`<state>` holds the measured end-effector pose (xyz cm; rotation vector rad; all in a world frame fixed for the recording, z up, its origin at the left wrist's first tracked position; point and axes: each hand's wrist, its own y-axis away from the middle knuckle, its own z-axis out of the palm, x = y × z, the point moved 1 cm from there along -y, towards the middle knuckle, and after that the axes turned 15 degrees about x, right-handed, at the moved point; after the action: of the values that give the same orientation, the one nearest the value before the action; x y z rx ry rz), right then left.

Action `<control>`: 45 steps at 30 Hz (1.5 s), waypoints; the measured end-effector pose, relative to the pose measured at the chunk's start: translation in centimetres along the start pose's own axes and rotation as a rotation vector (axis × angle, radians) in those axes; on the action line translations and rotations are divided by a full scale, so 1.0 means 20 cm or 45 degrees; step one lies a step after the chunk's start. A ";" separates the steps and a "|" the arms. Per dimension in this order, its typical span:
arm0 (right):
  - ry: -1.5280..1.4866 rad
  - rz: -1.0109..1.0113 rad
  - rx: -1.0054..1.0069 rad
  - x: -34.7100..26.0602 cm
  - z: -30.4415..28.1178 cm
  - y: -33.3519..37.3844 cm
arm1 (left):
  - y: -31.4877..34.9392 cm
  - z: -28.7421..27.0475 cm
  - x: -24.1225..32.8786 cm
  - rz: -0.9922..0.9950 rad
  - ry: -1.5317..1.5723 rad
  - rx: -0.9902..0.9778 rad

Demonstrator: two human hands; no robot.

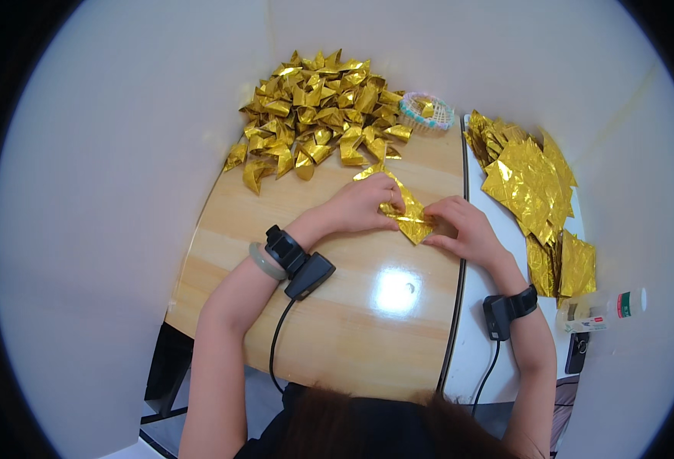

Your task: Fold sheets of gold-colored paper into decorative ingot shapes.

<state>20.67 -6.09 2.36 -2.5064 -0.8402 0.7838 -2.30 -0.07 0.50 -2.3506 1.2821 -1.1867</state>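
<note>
A sheet of gold foil paper (413, 227), partly folded, lies over the wooden table between my hands. My left hand (365, 202) covers part of it, with bent fingers and thumb closed on its left side. From the right, my right hand (467, 229) pinches the right corner between thumb and fingers. A crease runs across the paper between the two grips. The far tip of the foil shows beyond my left knuckles, while the part under that hand is hidden.
A heap of folded gold foil pieces (314, 107) covers the table's far side, beside a small woven basket (425, 113). Flat gold sheets (532, 187) are stacked on the white surface at right, near a clear plastic bottle (601, 310) and a dark phone-like object (577, 352). Cables trail from both wrist devices.
</note>
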 end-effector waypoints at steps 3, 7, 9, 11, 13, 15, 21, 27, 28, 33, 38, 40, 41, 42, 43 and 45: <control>-0.006 -0.104 0.092 0.00 0.00 0.01 | 0.00 0.01 -0.01 0.053 -0.027 0.040; -0.063 -0.018 0.089 0.00 0.00 0.02 | 0.01 0.01 -0.01 -0.007 -0.039 0.073; -0.099 0.074 0.068 0.01 0.01 0.03 | 0.00 0.00 0.00 -0.016 -0.039 0.085; -0.144 0.165 0.042 -0.02 0.01 0.02 | 0.00 0.00 0.00 -0.064 0.093 0.066; -0.440 0.615 -0.058 -0.05 0.01 0.01 | 0.00 0.01 0.00 -0.191 0.143 0.064; -0.432 0.645 -0.028 -0.04 0.03 0.01 | -0.01 0.01 0.01 -0.315 0.194 0.060; -0.067 0.178 0.025 -0.02 0.02 0.01 | 0.00 0.02 -0.02 -0.010 -0.016 0.026; -0.302 0.058 -0.129 -0.07 0.05 0.01 | 0.01 0.00 0.00 -0.068 -0.220 0.223; -0.376 -0.012 -0.140 -0.09 0.06 0.01 | 0.02 0.00 0.00 -0.120 -0.153 0.198; -0.076 0.057 0.174 -0.02 0.04 0.02 | 0.01 0.03 -0.06 -0.251 0.091 0.108; -0.047 0.132 0.268 0.02 0.02 0.00 | -0.01 0.02 -0.09 -0.030 0.381 -0.119; -0.108 0.053 0.207 0.05 0.01 0.00 | -0.01 0.02 -0.09 -0.116 0.422 -0.124; -0.168 -0.030 0.152 0.06 0.01 0.01 | -0.01 0.02 -0.09 -0.197 0.458 -0.129; -0.168 -0.032 0.146 0.06 0.00 0.01 | -0.01 0.02 -0.09 -0.201 0.460 -0.124; -0.312 0.066 0.086 0.05 0.00 0.01 | -0.01 0.02 -0.09 -0.163 0.395 -0.111; -0.460 0.160 0.017 0.08 0.01 0.02 | 0.01 0.02 -0.10 -0.133 0.327 -0.093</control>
<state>21.78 -5.40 1.36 -2.4608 -0.7889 1.3081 -2.74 1.22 -0.94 -2.4039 1.3126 -1.5420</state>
